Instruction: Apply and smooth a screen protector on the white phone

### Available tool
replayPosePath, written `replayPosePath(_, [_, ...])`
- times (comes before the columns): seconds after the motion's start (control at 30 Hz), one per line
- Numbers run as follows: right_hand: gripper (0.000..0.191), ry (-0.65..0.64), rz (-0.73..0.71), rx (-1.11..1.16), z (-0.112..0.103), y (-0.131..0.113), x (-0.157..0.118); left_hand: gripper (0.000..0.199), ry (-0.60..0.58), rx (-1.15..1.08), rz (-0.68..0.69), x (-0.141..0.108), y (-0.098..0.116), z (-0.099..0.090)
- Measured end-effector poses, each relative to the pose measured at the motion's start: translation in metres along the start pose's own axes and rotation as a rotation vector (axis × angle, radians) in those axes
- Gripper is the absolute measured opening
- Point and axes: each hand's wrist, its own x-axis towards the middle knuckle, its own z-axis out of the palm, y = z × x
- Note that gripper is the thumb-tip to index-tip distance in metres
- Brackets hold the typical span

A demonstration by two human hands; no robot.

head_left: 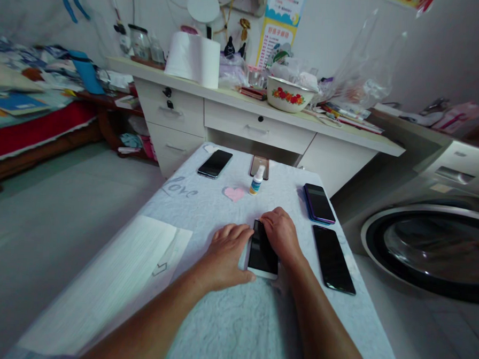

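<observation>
Flanking a white-framed smartphone [264, 253] inward from the right edge of the table [223, 328], left hand [228, 256] spread at its left side, right hand [281, 234] bunched over its top right corner, any pinch unclear

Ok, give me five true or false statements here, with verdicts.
1. The left hand and right hand are both at the white-framed phone. True.
2. The spray bottle lies on its side. False: the spray bottle stands upright.
3. The pink heart is left of the spray bottle. True.
4. The flowered bowl sits on the washing machine. False: the flowered bowl stands on the white desk.
5. A long black phone lies right of the right hand. True.
</observation>
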Motion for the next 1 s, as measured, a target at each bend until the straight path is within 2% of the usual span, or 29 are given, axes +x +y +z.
replayPosePath(0.27, [0.019,0.011,-0.054,0.022,0.011,0.001,0.004,0.088,0.007,0.006,-0.007,0.000,-0.001,0.003])
replayPosePath(0.6, [0.022,-0.001,-0.110,0.000,0.010,-0.005,0.002,0.087,0.013,0.014,-0.006,0.000,-0.001,0.002])
replayPosePath(1.0, [0.022,0.038,-0.066,-0.002,0.009,-0.005,0.001,0.086,-0.003,0.012,-0.022,0.000,0.003,-0.002])
